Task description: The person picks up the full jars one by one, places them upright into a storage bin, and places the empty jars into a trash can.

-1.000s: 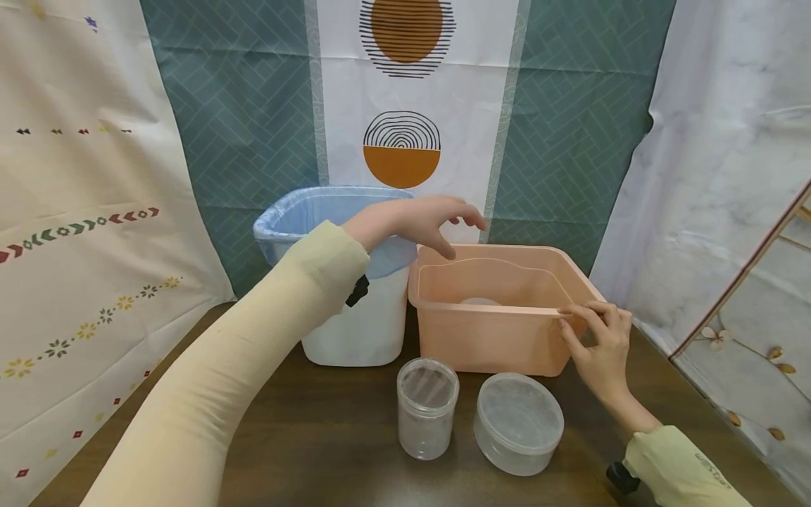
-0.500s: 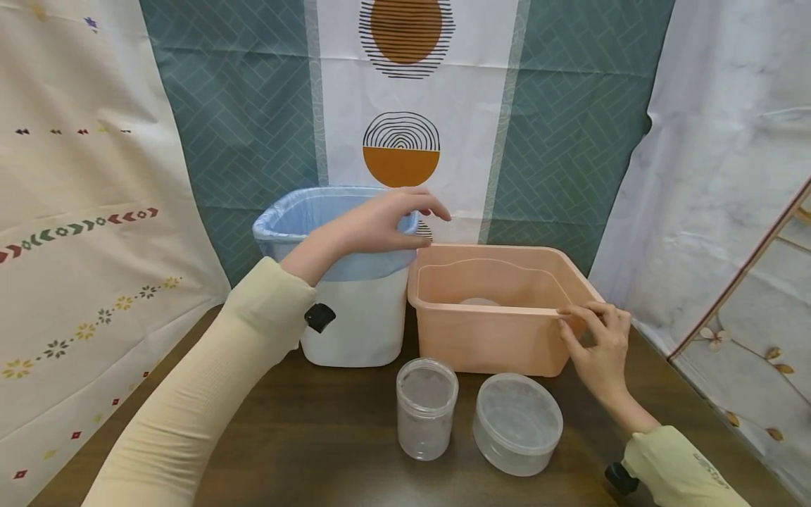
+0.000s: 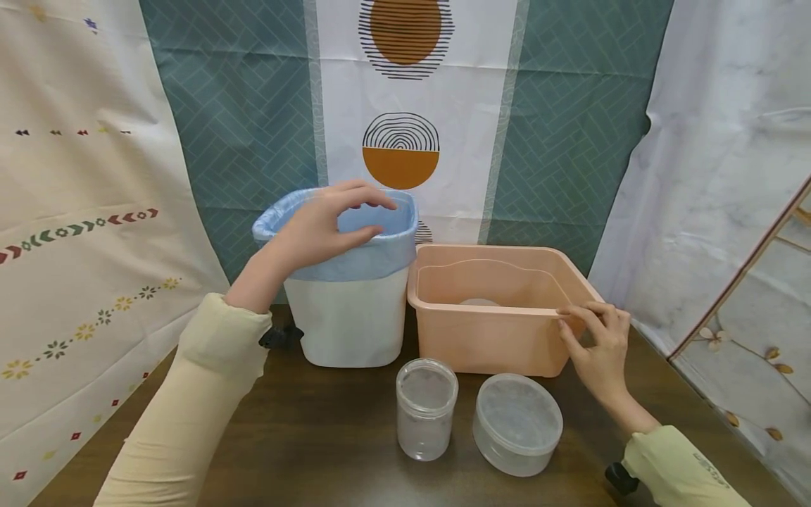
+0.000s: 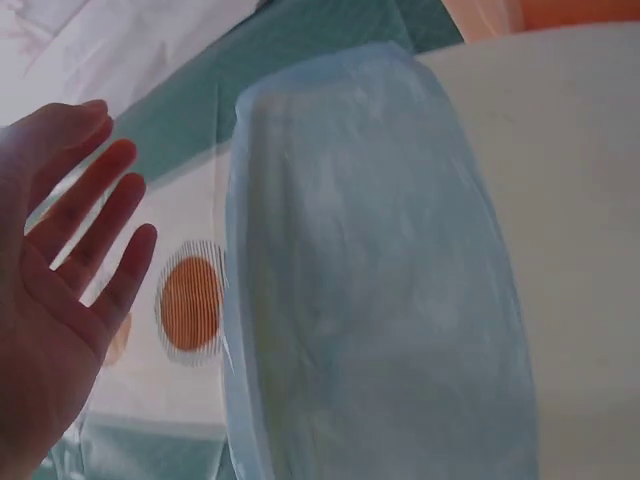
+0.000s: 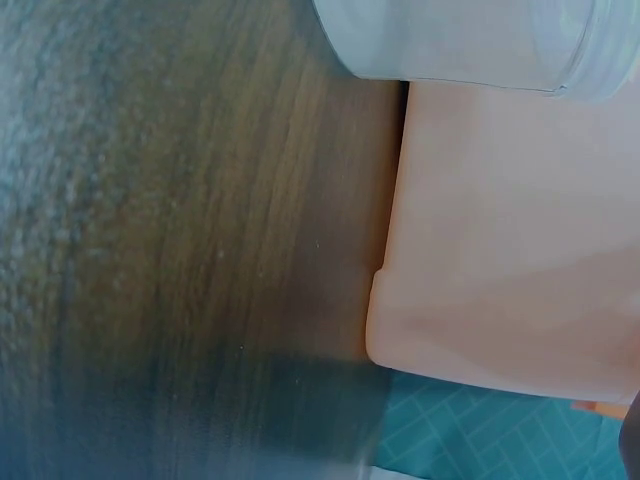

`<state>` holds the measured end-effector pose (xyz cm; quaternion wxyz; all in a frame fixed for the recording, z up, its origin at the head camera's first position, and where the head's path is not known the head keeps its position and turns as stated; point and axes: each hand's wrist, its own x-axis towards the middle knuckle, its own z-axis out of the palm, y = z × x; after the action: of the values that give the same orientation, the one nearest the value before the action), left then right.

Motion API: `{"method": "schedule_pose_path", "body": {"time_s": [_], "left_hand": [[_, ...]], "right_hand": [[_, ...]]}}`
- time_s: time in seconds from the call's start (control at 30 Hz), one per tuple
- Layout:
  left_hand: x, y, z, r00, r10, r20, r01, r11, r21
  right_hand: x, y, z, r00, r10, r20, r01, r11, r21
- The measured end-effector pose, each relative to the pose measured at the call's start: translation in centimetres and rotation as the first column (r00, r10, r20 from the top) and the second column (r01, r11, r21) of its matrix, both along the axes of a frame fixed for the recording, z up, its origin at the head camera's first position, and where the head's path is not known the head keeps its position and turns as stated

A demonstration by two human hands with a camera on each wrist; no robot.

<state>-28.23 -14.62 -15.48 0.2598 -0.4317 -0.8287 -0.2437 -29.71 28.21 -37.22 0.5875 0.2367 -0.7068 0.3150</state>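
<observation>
My left hand (image 3: 310,232) hovers in front of the rim of a white trash bin (image 3: 361,320) lined with a blue bag (image 3: 380,257). Its fingers are loosely bent, the thumb apart, and nothing is between them. The left wrist view shows the same hand (image 4: 50,330) beside the bag-covered rim (image 4: 245,250). My right hand (image 3: 602,352) pinches the front right rim of a peach plastic tub (image 3: 494,341), thumb on the outer wall and fingers over the edge. Inside the tub, part of a whitish object (image 3: 479,302) shows above the front rim.
On the dark wooden table (image 3: 317,436) stand a tall clear jar (image 3: 426,422) and a low round clear container (image 3: 518,429), both lidded, before the tub. Patterned cloth (image 3: 241,91) hangs behind, with more cloth at both sides.
My left hand has moved left, from above the tub's left rim to in front of the bin. My right hand has stayed on the tub's rim.
</observation>
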Motion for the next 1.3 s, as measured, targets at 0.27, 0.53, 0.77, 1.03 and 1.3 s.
{"method": "schedule_pose_path", "body": {"time_s": [0.27,0.53,0.77,1.03,1.3], "left_hand": [[0.9,-4.0,-1.0,0.986,0.126,-0.105,-0.111,0.985,0.135],[1.2,-6.6,-2.4,0.967,0.186,-0.174,-0.14,0.959,0.248],[1.1,-7.9,-4.0,0.952,0.208,-0.226,-0.116,0.924,0.363],[-0.4,-9.0,-6.2,0.94,0.246,-0.237,-0.122,0.889,0.441],[-1.3,-9.3,-8.0,0.945,0.26,-0.201,-0.138,0.869,0.475]], "right_hand": [[-0.2,0.2,-0.1,1.0,0.005,0.003,-0.005,1.0,-0.005],[-0.1,0.1,-0.2,1.0,-0.003,0.015,0.004,1.0,-0.008],[0.0,0.1,-0.2,1.0,-0.004,0.029,0.004,1.0,-0.006],[0.0,0.2,-0.2,1.0,-0.006,0.028,0.006,1.0,-0.005],[-0.2,0.2,-0.3,1.0,0.003,0.014,-0.003,1.0,-0.01]]}}
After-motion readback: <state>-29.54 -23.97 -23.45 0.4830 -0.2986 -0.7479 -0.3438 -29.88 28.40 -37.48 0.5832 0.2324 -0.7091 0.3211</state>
